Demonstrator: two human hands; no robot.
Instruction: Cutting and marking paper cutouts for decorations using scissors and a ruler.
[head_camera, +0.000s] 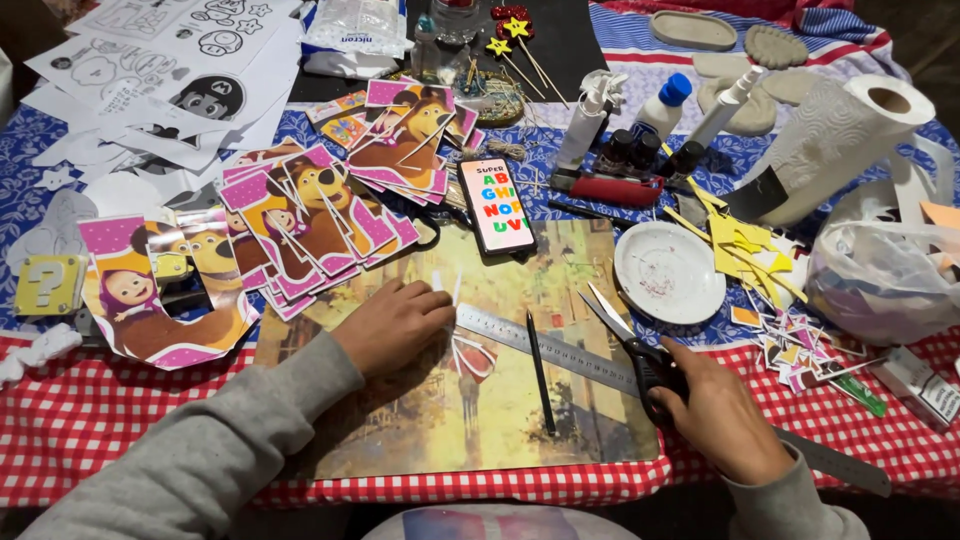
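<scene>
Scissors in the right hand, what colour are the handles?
Black handles on the scissors, in the right hand; head view.

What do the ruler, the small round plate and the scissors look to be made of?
Ruler: likely metal, with a grey, dull sheen. Plate: glossy white, ceramic or plastic, too unclear to tell, with pinkish smears. Scissors in the right hand: shiny steel-looking blades, black handles, probably plastic.
</scene>
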